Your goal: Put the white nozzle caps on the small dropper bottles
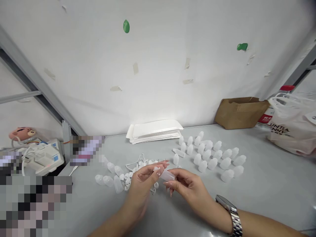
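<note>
A small translucent white plastic bottle (168, 175) lies tilted between my two hands, above the grey table. My left hand (145, 179) pinches its upper left end, and the fingers partly cover that end. Around its lower right end are the fingers of my right hand (186, 184). Behind my left hand sits a heap of small white caps and looped plastic pieces (142, 164). Several similar bottles (118, 171) lie to the left of the heap. A larger group of white bottles (212, 163) stands to the right, with one small piece lying flat (179, 152).
A stack of white flat sheets or envelopes (155, 131) lies against the wall. At the back right are a brown cardboard box (240, 113), a red-capped bottle (266, 117) and a plastic bag (293, 128). White devices with cables (46, 158) sit on the left.
</note>
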{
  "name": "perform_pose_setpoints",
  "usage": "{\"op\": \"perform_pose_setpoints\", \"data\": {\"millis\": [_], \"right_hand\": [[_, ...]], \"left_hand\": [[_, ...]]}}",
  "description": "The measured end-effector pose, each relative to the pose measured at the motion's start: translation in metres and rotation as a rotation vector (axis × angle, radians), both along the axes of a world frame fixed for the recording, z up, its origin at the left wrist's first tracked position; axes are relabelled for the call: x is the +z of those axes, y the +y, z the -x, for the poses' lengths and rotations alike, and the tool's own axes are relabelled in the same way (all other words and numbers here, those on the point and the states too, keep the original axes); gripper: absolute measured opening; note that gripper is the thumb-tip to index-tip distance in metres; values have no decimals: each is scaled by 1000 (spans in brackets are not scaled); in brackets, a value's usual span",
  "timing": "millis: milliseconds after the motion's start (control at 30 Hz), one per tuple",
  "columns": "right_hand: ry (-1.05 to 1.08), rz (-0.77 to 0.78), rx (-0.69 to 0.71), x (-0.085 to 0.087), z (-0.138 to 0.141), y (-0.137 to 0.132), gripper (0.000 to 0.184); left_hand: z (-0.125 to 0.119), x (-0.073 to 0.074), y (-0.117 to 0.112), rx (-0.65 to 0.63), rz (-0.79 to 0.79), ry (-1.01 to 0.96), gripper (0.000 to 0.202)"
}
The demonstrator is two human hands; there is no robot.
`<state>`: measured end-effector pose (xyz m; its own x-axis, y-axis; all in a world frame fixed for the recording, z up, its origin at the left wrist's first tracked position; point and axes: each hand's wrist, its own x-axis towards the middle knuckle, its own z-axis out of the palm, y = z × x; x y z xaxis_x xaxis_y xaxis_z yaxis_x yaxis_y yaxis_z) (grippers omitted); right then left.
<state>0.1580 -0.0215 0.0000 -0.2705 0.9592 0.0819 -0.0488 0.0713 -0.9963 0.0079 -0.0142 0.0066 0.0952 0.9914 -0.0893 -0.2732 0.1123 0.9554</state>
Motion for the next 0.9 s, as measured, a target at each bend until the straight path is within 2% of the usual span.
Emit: {"op": "perform_pose_setpoints", "data": {"millis": [233, 433, 667, 767, 900], "right_hand": [[102, 76, 63, 5, 1, 2, 19], [147, 133, 130, 4, 0, 5, 27], [463, 392, 344, 0, 0, 8, 27], [537, 407, 392, 0, 1, 7, 26], [561, 384, 376, 3, 0, 7, 28]], "left_hand": [[0, -4, 2, -40, 19, 3, 25], [0, -6, 2, -39, -22, 20, 21], [7, -2, 5, -113, -198, 59, 13], [9, 2, 5, -130, -257, 66, 18], [10, 1, 3, -109, -188, 36, 30]]}}
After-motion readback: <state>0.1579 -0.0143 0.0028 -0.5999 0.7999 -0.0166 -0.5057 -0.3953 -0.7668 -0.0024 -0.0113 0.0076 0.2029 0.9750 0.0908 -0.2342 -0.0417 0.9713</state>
